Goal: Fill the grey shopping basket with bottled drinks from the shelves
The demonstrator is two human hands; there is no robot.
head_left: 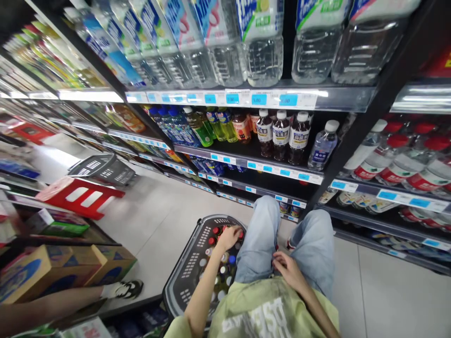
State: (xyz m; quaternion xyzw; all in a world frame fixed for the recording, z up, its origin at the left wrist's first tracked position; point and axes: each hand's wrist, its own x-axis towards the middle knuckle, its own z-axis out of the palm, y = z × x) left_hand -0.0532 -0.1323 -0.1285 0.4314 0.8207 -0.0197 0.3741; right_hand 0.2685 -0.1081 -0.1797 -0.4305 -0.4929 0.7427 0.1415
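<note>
My left hand (pixel 229 237) reaches down into a dark grey shopping basket (pixel 175 286) on the floor beside my left leg. Its fingers curl over the top of a red-capped bottle (pixel 241 234), partly hidden beneath them. Around it, upright bottles with red, white and blue caps fill the basket closely. A blue-capped bottle (pixel 231 259) stands nearer to me, next to white-capped ones. My right hand (pixel 286 265) rests between my thighs against my jeans, fingers loosely bent and apart, holding nothing.
Drink shelves (pixel 225 155) rise in front, with dark-drink bottles (pixel 281 136) and a clear bottle (pixel 323 145) on one level. To the left are another grey basket (pixel 102 169), a red plastic basket (pixel 81 195), cardboard boxes (pixel 45 272) and another person's shoe (pixel 127 289).
</note>
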